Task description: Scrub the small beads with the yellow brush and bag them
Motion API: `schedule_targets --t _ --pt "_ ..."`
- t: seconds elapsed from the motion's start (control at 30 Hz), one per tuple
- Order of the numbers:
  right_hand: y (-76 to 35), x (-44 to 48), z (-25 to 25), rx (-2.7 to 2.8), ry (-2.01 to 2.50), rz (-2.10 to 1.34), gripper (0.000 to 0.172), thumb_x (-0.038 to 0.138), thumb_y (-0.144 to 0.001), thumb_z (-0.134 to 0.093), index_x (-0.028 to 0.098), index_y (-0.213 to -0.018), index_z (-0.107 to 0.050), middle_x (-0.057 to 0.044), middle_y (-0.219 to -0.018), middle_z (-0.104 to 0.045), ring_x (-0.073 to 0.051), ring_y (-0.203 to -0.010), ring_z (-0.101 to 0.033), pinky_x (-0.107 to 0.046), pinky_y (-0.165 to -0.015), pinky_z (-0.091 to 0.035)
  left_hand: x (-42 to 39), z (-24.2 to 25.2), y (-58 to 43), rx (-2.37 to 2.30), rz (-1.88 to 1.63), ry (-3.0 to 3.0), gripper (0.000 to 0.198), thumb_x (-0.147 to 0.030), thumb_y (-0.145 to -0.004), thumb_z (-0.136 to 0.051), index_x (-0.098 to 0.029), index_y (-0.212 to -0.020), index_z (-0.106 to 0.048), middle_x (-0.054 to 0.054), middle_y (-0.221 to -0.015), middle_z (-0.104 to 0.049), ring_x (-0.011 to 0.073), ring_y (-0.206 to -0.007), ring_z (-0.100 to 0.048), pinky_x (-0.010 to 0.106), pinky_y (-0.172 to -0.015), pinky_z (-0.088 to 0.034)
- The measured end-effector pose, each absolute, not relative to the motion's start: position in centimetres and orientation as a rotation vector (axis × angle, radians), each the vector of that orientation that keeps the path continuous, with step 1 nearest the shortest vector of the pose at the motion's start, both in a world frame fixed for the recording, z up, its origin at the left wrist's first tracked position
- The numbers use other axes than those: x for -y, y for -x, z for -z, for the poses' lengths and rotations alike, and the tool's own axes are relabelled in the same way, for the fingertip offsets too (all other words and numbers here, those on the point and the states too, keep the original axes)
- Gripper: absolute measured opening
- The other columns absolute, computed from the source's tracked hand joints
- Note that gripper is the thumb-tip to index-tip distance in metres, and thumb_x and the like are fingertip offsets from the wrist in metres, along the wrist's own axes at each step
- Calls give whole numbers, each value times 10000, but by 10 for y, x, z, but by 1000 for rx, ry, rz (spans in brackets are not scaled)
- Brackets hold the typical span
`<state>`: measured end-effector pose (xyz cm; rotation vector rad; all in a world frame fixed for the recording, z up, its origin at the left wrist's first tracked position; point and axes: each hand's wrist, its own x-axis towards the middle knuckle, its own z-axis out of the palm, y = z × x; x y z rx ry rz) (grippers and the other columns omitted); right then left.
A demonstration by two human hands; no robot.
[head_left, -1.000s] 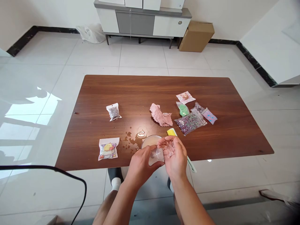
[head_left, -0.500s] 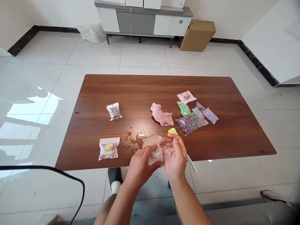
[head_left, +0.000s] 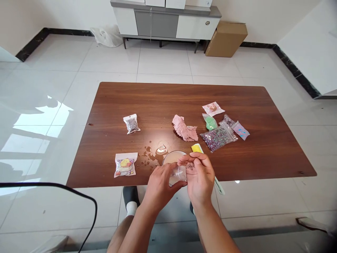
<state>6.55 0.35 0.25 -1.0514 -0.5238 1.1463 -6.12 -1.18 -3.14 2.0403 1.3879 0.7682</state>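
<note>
Head cam, nearest stuff first: both forearms come up from the bottom and meet right at the near edge of the table (head_left: 263, 154). Left hand (head_left: 160, 184) is wrapped around a small clear cup (head_left: 180, 173), firm hold, cup tipped onto its side. Its long axis runs left to right, with the mouth pointing at the right hand (head_left: 201, 177). That hand is cupped, fingers curled in over some clear bits (head_left: 190, 167) sitting in the palm, right at the cup's mouth. So the cup sits between the two hands, touching both.

Just beyond them there's a bowl (head_left: 171, 156) on the table, partly hidden by the fingers, and a yellow brush (head_left: 195, 148) just to its right. Water drops (head_left: 149, 158) and a cartoon packet (head_left: 125, 164) are to the left. Further out: a pink cloth (head_left: 184, 128), a dark bead packet (head_left: 131, 124), and a big bead bag (head_left: 217, 134) with smaller bags around it. Way back, a cabinet (head_left: 168, 21) and cardboard box (head_left: 226, 34).
</note>
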Motion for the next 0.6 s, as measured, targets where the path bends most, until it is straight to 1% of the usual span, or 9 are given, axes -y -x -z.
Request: schedule_targets --t 0.13,0.27,0.4,0.5,0.53,0.6 --pt "-64 0 -5 558 1043 -1147 115 307 -972 -602 228 -1003 -680 -48 -848 -810 -207 -779 -768 -374 -741 -616 12 29 62 -1394 -779 -2024 491 -370 -826 -843 -227 -1215 -580 42 -1009 -783 240 -871 -754 368 -766 -591" --pt "-61 2 -6 605 1055 -1124 125 322 -985 -597 229 -1018 -675 -64 -916 -822 -220 -796 -784 -397 -750 -631 13 27 62 -1417 -798 -1992 450 -393 -843 -824 -226 -1190 -591 43 -998 -778 234 -860 -749 357 -753 -592" --pt "-60 2 -5 648 1035 -1085 132 307 -1006 -573 232 -1045 -674 -63 -947 -822 -221 -804 -791 -406 -755 -639 13 27 61 -1407 -815 -1956 451 -384 -841 -826 -216 -1186 -589 40 -1003 -777 233 -869 -749 358 -755 -595" --pt "-61 4 -5 673 1024 -1084 150 286 -1032 -531 240 -1068 -669 -59 -971 -823 -216 -842 -796 -402 -796 -634 14 28 61 -1398 -846 -1953 457 -383 -842 -825 -212 -1192 -586 45 -1015 -779 232 -880 -754 357 -762 -598" --pt "-61 5 -5 682 1024 -1088 157 283 -1041 -518 247 -1089 -662 -60 -1012 -822 -216 -871 -798 -407 -821 -630 14 28 61 -1398 -862 -1956 459 -389 -846 -822 -211 -1196 -584 48 -1024 -781 234 -887 -755 359 -768 -598" --pt "-62 7 -7 710 1033 -1099 172 278 -1047 -515 273 -1163 -641 -67 -1171 -797 -222 -970 -794 -426 -887 -616 14 27 61 -1392 -893 -1951 460 -411 -854 -813 -214 -1201 -584 51 -1046 -783 233 -908 -757 364 -788 -599"
